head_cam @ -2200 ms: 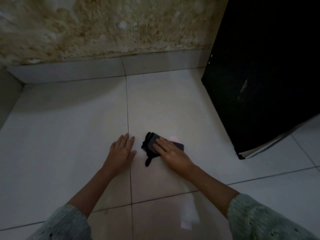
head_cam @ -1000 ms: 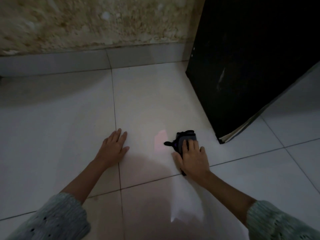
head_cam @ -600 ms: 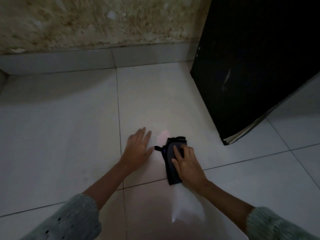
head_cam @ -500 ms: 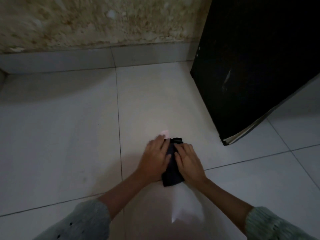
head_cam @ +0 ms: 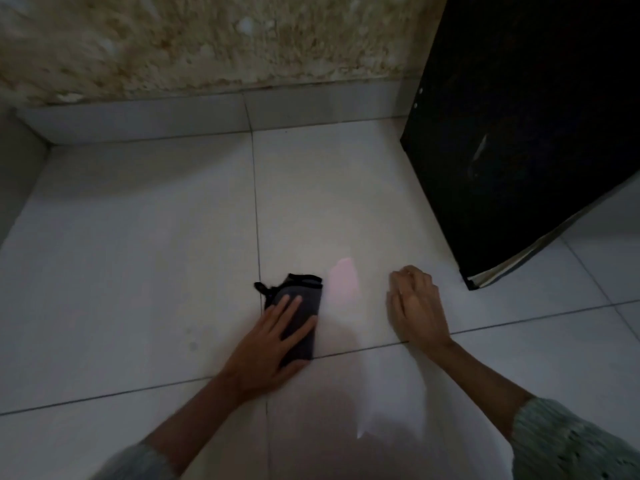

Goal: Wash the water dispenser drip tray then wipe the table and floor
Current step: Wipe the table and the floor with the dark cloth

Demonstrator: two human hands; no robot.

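- While your left hand (head_cam: pixel 268 344) lies flat on the cloth (head_cam: pixel 298 317), its fingers (head_cam: pixel 289 303) straight and pressing rather than gripping, the cloth sits on the floor (head_cam: pixel 138 254) just right of a grout line, folded into a narrow pad.
- Your right hand (head_cam: pixel 415 306) rests on the tile well to the right of the cloth, fingers loosely curled and holding nothing; it seems to be propping you up.
- Only friction under a flat palm holds the cloth, so a fast stroke could let it slip out or unfold. A loose strand (head_cam: pixel 260 287) at its far left corner could drag and leave streaks.
- The folded pad covers little tile, so you could easily miss strips between strokes, and the dim light makes it hard to judge what is wiped.
- If the tile is damp, your propping hand could slide when you lean forward; I cannot tell from here whether it is wet.
- The black cabinet (head_cam: pixel 519 133) stands close on the right, its lower corner near your right hand, so a wide sweep that way could knock your knuckles against it.
- The drip tray is not in view.
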